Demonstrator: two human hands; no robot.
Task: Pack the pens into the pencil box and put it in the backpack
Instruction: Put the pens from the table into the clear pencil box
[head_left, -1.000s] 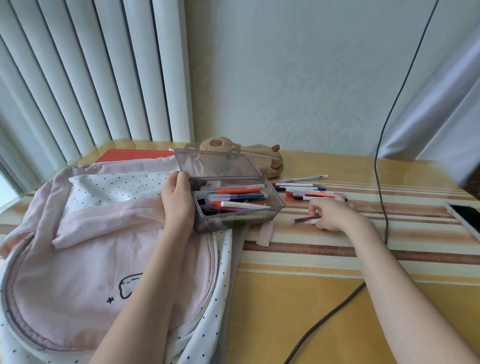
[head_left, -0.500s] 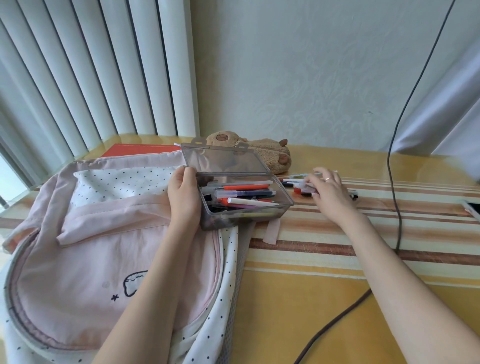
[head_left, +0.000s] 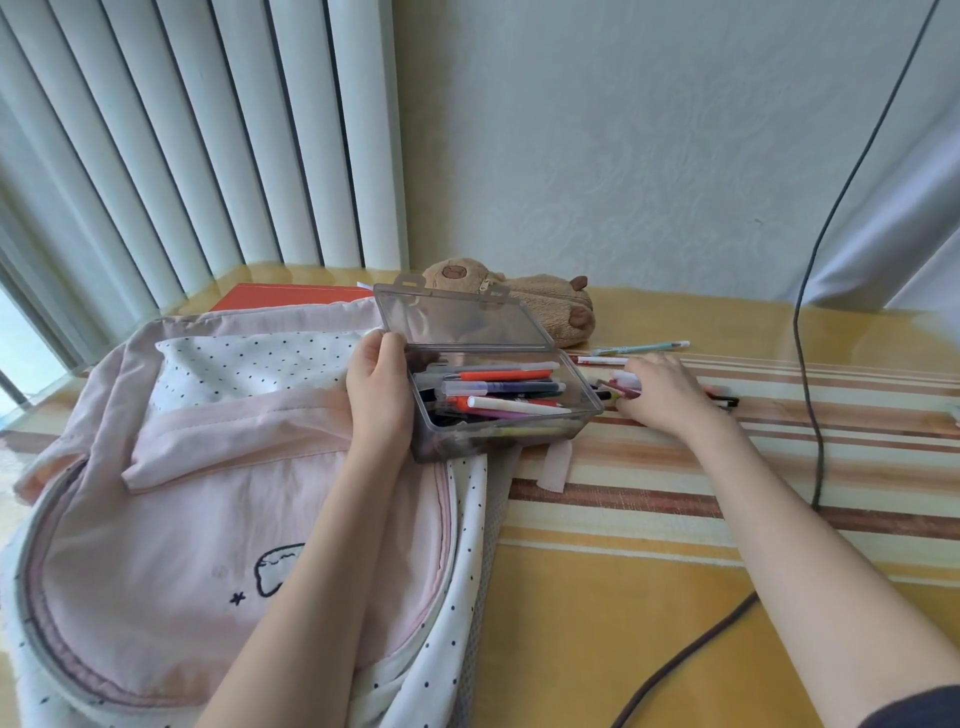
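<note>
My left hand (head_left: 376, 384) grips one open pencil box (head_left: 498, 415); right hand (head_left: 660, 392) curled on several loose pens (head_left: 621, 387), two more pens (head_left: 641, 348) beyond.

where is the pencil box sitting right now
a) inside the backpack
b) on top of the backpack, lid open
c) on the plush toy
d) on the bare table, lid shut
b: the pencil box rests on the edge of the pink backpack with its clear lid tipped up, steadied by the left hand.
</note>
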